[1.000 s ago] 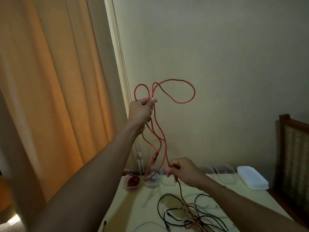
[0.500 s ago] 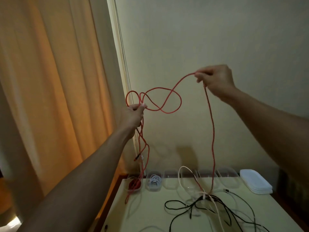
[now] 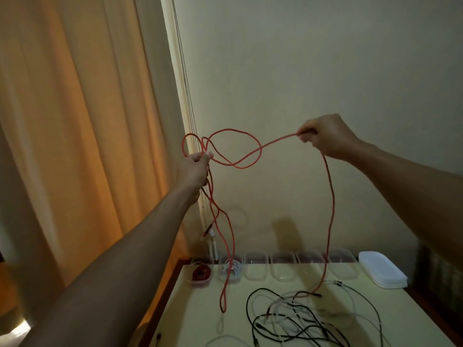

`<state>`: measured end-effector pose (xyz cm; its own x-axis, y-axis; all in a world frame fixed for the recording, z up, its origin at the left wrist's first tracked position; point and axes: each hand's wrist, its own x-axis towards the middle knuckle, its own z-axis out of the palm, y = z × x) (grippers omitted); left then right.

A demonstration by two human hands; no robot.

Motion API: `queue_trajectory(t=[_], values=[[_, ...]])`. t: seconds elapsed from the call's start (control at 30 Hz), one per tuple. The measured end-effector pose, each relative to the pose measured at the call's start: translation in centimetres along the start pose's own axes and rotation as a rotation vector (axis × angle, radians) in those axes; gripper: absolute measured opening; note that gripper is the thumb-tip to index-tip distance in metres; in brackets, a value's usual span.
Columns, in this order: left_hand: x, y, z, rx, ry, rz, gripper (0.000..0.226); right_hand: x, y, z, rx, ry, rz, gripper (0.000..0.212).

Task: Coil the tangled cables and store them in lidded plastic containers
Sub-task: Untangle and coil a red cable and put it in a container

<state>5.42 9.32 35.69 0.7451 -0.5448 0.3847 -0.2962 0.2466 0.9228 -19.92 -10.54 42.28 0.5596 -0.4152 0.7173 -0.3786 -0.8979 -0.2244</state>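
Left hand (image 3: 198, 169) grips gathered loops of the red cable (image 3: 260, 149). Right hand (image 3: 323, 136) pinches the strand running between both hands. Near the left hand it crosses itself in 1 loose loop, probably best shaken open, not pulled tight. The tail drops below the right hand to the bench (image 3: 200, 316).

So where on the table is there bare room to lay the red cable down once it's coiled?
Bare tabletop lies between the left edge and the cable tangle, though a loop of the red cable dangles over it. A smaller patch sits in front of the lid stack, right of the tangle. The back edge is crowded by the container row.
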Motion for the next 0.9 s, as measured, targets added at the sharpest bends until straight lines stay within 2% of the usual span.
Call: queue_trajectory(t=[0.13, 0.2, 0.27, 0.37, 0.43, 0.5, 0.6, 0.7, 0.77, 0.8, 0.9], values=[[0.2, 1.0, -0.7, -0.083, 0.129, -0.004, 0.021, -3.1, 4.1, 2.5, -0.126, -0.194, 0.096, 0.015], [0.6, 1.0, -1.4, -0.065, 0.170, -0.001, 0.025, -4.5, 6.0, 3.5, -0.118, -0.220, 0.162, 0.015], [0.6, 0.6, -1.9, 0.000, 0.140, -0.001, 0.024, -5.4, 7.2, 4.0, -0.065, -0.131, 0.188, 0.015], [0.2, -0.3, -2.0, 0.061, 0.064, -0.002, 0.021, -5.3, 7.5, 3.7, 0.018, 0.176, 0.161, 0.014], [0.1, -0.9, -1.8, 0.082, 0.035, -0.014, 0.021, -4.6, 7.1, 2.9, 0.033, 0.320, 0.117, 0.016], [0.1, -1.4, -1.8, 0.099, 0.026, -0.033, 0.022, -3.6, 6.7, 1.9, -0.009, 0.380, 0.044, 0.018], [-0.1, -1.9, -1.7, 0.085, 0.006, -0.057, 0.024, -2.7, 6.1, 0.5, -0.074, 0.371, -0.038, 0.021], [-0.5, -2.7, -1.5, 0.076, -0.027, -0.093, 0.024, -3.2, 6.5, 0.5, -0.126, 0.309, -0.070, 0.020], [-1.0, -3.2, -1.3, 0.067, -0.067, -0.121, 0.024, -4.1, 7.3, 1.3, -0.152, 0.201, -0.046, 0.018], [-1.4, -3.4, -1.1, 0.069, -0.093, -0.138, 0.023, -4.7, 7.7, 1.8, -0.181, 0.083, -0.005, 0.018], [-2.4, -4.2, -0.5, 0.107, -0.182, -0.205, 0.019, -7.1, 8.6, 4.5, -0.216, -0.450, 0.233, 0.024]])
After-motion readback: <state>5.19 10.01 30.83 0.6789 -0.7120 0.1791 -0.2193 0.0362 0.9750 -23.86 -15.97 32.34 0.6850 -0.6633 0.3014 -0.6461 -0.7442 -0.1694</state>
